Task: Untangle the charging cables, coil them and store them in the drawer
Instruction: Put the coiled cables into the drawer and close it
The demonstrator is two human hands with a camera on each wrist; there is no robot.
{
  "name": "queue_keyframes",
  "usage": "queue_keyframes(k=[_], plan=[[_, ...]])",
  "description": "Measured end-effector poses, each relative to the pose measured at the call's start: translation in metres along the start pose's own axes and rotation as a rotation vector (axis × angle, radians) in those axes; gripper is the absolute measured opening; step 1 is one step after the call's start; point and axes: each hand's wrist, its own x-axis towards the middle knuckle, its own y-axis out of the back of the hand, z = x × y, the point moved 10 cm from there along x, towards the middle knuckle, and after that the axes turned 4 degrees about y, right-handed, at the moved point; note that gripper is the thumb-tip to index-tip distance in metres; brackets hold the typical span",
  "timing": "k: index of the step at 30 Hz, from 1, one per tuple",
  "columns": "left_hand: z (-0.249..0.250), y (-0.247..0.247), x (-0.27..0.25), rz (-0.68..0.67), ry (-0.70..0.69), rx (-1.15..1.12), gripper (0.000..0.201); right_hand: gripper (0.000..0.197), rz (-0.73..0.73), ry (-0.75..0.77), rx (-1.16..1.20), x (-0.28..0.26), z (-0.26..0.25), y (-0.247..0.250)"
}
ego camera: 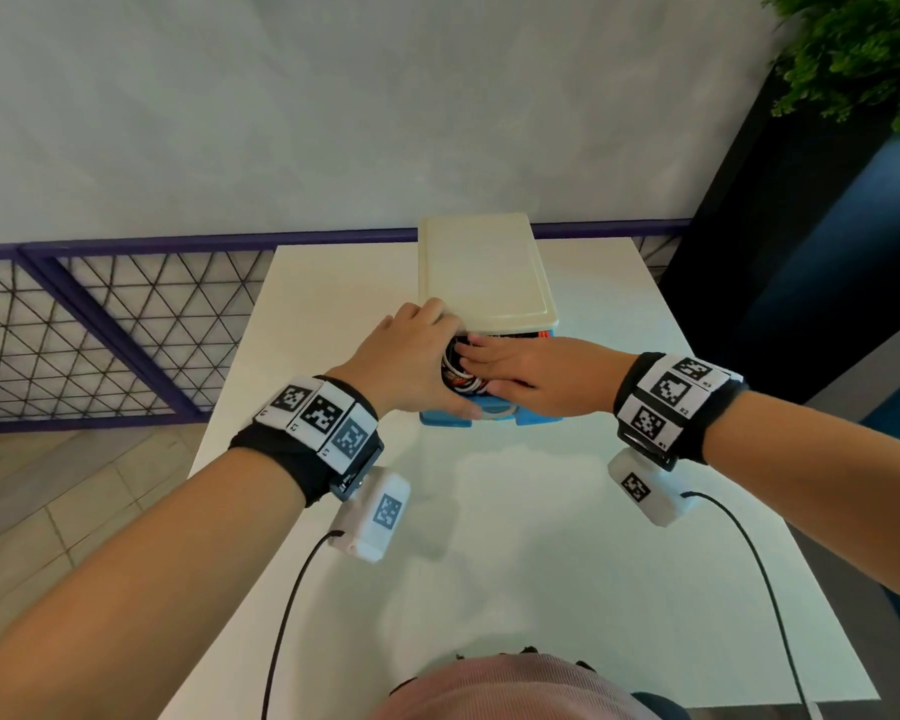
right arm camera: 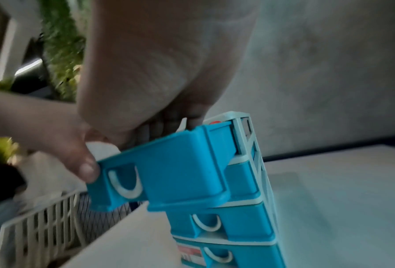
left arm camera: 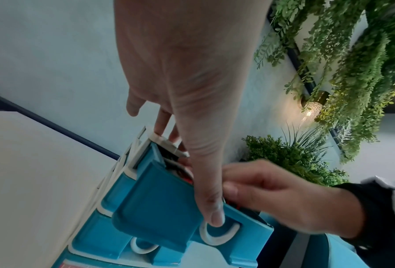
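Note:
A small drawer unit with a cream top (ego camera: 484,272) stands at the far middle of the white table (ego camera: 541,537). Its blue top drawer (ego camera: 533,417) (left arm camera: 155,208) (right arm camera: 180,163) is pulled out. White, red and black cables (ego camera: 455,375) lie bunched inside it. My left hand (ego camera: 411,356) spans the drawer's left side: the thumb (left arm camera: 212,208) presses on the drawer front by the white handle (left arm camera: 219,235), and the fingers reach the unit's top edge. My right hand (ego camera: 515,366) (right arm camera: 157,72) lies flat over the cables with its fingers straight, pressing them down.
Two shut blue drawers (right arm camera: 238,226) sit below the open one. A white slatted basket (right arm camera: 42,217) shows beyond the table's edge in the right wrist view. A purple mesh railing (ego camera: 100,330) runs to the left, and plants (ego camera: 863,44) hang at the right.

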Motion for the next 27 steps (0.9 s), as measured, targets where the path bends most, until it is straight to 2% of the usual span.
queue_keyframes(k=[3,5,7,11,13,16,19,24,27], plan=[[0.000,0.002,0.002,0.008,0.005,0.007,0.093,0.038,0.284,-0.072,0.137,-0.005,0.012,0.031],[0.000,0.003,0.003,0.011,0.002,0.015,0.094,0.034,0.399,-0.185,0.179,-0.010,0.031,0.045],[0.001,0.005,0.005,0.018,-0.002,0.022,0.094,0.039,0.390,-0.293,0.152,-0.012,0.050,0.049],[0.001,0.007,0.008,0.036,0.000,0.026,0.087,0.085,0.235,-0.389,0.128,0.000,0.068,0.040],[0.000,0.009,0.009,0.051,0.007,0.014,0.081,0.097,0.187,-0.449,0.102,0.007,0.071,0.037],[-0.001,0.009,0.011,0.063,0.015,0.005,0.078,0.089,0.171,-0.514,-0.028,0.014,0.071,0.035],[-0.003,0.008,0.011,0.078,0.020,-0.030,0.075,0.087,0.251,-0.517,-0.166,0.017,0.065,0.038],[-0.002,0.011,0.012,0.130,0.016,-0.034,0.068,0.077,0.362,-0.507,-0.265,0.015,0.061,0.041],[-0.002,0.012,0.013,0.144,0.016,-0.021,0.065,0.071,0.334,-0.493,-0.283,0.017,0.058,0.044]])
